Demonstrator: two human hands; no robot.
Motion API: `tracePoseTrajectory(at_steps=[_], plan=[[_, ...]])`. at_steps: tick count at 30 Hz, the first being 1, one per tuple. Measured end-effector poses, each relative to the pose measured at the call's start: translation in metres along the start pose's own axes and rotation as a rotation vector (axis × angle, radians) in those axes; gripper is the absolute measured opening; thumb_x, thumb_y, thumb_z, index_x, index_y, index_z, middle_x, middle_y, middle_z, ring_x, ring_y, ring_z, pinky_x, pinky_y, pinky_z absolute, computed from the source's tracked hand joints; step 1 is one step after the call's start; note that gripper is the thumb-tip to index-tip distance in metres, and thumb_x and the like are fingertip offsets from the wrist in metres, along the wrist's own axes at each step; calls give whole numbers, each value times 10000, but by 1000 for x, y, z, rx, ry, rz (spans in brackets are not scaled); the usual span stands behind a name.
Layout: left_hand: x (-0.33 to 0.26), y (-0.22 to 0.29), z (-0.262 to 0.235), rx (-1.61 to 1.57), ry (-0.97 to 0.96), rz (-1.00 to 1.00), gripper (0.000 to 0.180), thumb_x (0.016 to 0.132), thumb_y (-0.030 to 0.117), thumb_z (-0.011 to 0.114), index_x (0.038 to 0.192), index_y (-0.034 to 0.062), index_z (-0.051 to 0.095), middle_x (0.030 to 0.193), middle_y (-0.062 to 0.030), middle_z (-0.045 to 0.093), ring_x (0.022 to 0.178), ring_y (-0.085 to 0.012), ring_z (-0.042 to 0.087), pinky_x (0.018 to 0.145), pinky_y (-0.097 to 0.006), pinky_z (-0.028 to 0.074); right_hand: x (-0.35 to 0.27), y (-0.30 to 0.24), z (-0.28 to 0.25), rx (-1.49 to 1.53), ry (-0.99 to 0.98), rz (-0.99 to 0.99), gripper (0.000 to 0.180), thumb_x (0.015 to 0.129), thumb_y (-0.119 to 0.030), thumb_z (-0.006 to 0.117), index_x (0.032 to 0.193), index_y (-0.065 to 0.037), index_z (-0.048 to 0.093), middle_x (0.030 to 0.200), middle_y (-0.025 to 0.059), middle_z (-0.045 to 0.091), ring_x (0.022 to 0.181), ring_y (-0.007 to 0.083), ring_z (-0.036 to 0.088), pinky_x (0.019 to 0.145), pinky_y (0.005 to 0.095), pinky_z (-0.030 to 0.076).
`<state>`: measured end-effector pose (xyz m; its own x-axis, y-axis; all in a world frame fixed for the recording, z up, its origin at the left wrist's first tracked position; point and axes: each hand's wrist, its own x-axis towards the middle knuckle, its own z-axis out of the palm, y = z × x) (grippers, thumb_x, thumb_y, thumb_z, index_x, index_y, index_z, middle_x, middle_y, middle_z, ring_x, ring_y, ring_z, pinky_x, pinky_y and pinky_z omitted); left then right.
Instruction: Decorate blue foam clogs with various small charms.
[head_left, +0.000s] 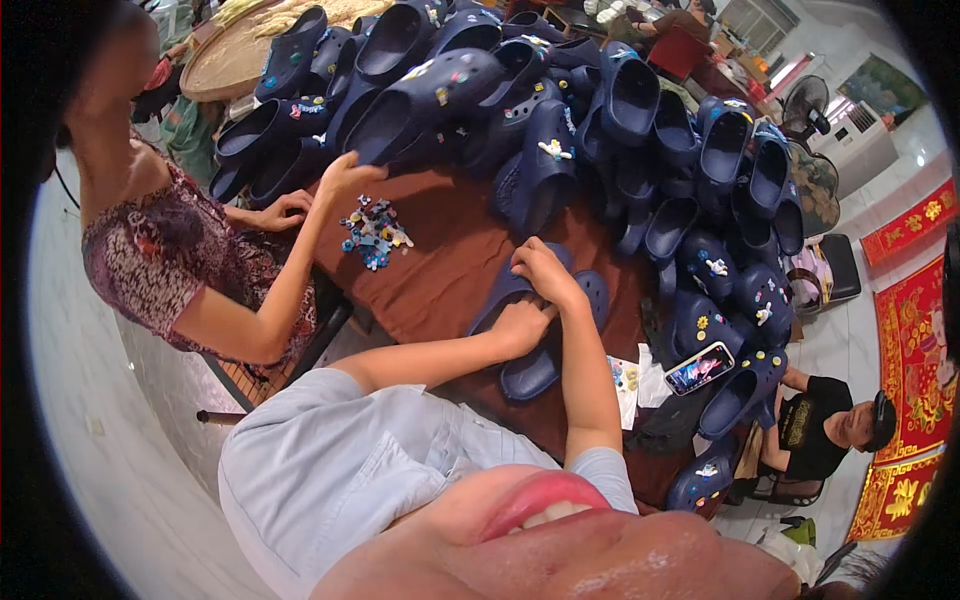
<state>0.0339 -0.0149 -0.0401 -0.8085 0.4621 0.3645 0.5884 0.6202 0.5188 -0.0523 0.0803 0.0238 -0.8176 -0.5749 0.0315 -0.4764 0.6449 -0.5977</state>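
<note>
On the brown cloth-covered table (420, 290) lies a navy clog (492, 297), under both my hands. My left hand (522, 328) reaches into its foot opening with bent fingers, partly hidden by my right arm. Higher up on the same clog, my right hand (544, 270) is closed with the fingers curled down at the upper; anything between the fingertips is too small to make out. A second navy clog (530, 378) with holes in its toe rests right beside it, partly covered by my right forearm. A pile of small colourful shoe charms (375, 235) lies further left.
Heaped navy clogs (430, 90), many with charms, line the table's far and right sides. A phone (699, 368) and white packets (625, 385) lie at right. A co-worker's hand (345, 182) reaches over the table from the left. Another person (815, 425) sits beyond the right side.
</note>
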Motion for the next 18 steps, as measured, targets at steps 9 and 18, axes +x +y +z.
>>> tracePoseTrajectory(at_steps=[9,18], plan=[[-1,-3,-4,-54,-62,-16,465,765,97,622,1219,43,539,1033,-237,600,909,-398,611,674,-485,531,-1,-2,-4,14,40,-119,172,776,-22,701,874,6,561,910,162,589,902,350,549,807,403,449],[2,-9,3,-90,48,54,350,787,89,595,1130,34,560,963,-233,618,829,-403,625,630,-500,516,-3,2,6,3,116,-142,137,774,-8,674,894,-5,607,856,163,611,855,352,595,762,418,479]])
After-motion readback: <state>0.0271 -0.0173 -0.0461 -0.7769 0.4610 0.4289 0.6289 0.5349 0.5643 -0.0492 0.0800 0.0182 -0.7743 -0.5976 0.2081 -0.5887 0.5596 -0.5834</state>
